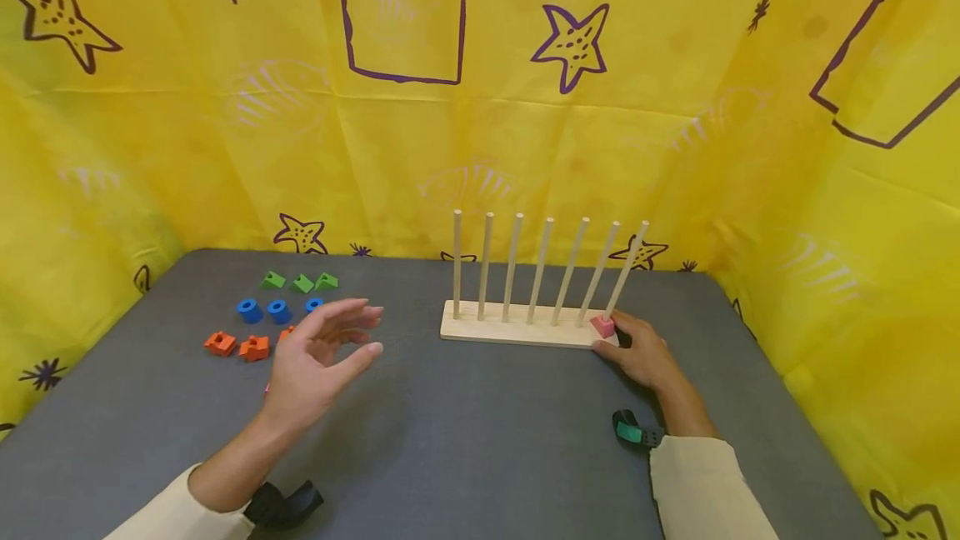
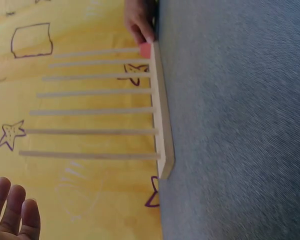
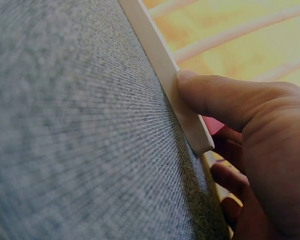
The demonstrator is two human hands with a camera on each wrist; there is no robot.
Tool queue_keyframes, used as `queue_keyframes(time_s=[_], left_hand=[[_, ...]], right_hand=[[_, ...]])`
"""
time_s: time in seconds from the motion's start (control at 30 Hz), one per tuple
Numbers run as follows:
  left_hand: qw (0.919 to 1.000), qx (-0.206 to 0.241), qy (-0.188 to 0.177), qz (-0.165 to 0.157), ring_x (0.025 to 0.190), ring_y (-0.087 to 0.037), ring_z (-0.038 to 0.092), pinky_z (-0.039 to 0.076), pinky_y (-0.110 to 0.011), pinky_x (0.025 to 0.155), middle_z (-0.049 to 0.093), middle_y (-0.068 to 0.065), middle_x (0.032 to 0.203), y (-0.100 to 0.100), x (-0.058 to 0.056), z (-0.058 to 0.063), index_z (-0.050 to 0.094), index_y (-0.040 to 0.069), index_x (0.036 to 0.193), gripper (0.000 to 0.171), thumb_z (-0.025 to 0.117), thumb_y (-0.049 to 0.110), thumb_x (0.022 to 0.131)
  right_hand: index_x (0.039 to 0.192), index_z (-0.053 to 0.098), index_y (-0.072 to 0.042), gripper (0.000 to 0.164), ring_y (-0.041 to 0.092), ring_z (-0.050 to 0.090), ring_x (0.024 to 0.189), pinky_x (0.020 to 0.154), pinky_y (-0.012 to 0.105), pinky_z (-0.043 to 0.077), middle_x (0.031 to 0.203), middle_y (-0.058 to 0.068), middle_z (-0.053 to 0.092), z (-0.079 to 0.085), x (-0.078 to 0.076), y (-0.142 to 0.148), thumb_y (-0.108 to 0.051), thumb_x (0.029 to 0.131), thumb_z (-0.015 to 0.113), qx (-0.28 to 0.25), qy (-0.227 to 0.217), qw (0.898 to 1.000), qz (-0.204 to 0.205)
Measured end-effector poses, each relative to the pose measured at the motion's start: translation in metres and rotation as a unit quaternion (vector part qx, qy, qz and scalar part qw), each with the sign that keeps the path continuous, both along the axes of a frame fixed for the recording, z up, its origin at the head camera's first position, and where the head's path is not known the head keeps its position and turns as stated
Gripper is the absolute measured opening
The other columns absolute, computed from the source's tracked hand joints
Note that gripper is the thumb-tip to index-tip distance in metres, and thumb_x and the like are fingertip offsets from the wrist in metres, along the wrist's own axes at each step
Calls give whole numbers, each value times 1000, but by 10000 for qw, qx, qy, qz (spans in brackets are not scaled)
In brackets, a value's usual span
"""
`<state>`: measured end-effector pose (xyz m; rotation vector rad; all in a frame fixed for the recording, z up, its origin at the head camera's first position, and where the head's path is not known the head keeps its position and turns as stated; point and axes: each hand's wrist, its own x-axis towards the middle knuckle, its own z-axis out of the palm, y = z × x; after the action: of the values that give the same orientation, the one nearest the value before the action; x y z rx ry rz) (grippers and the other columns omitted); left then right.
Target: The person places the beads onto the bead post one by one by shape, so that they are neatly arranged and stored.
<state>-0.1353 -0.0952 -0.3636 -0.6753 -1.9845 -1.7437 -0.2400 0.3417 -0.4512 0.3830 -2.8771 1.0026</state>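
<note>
A wooden peg rack with a row of several upright pegs stands on the grey table. At the foot of its rightmost peg sits a pink block. My right hand grips the rack's right end beside that block. In the right wrist view the thumb lies on the base's front edge, the other fingers curled beyond the end. My left hand hovers with loosely bent fingers and holds nothing. It partly hides the blue rings, the orange blocks and a bit of pink behind its wrist.
Several green blocks lie in a row at the table's back left, behind the blue rings. A yellow patterned cloth hangs along the back and sides of the grey table.
</note>
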Motion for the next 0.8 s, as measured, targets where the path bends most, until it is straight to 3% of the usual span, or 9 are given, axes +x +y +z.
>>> queue_keyframes(time_s=[0.37,0.43,0.63,0.8], left_hand=[[9972,500,546,65,102,-27,61,49,-27,85,60,-31,111,-34,6,-11,52,-18,120,52,66,-30,71],[9972,538,487,169,102,-27,62,49,-26,85,60,-32,111,-40,7,-12,53,-18,119,52,66,-30,70],[9956,337,31,879,98,-23,63,49,-25,86,62,-27,109,-61,11,-16,56,-17,116,48,67,-28,71],[9938,338,-46,1062,97,-20,63,48,-22,84,64,-23,110,-75,10,-21,55,-18,116,46,66,-28,72]], right_hand=[[140,46,4,64,48,36,129,103,66,20,141,26,44,-1,2,2,-25,88,72,-59,51,10000,49],[140,47,4,64,47,36,129,103,67,19,141,26,44,-1,2,2,-24,88,72,-81,70,9999,47],[141,45,4,66,48,34,130,102,69,17,141,27,42,0,0,0,-26,88,72,-33,-2,10000,31],[140,44,6,67,48,34,130,104,64,20,141,27,42,0,0,0,-27,88,72,-30,-24,10000,65]])
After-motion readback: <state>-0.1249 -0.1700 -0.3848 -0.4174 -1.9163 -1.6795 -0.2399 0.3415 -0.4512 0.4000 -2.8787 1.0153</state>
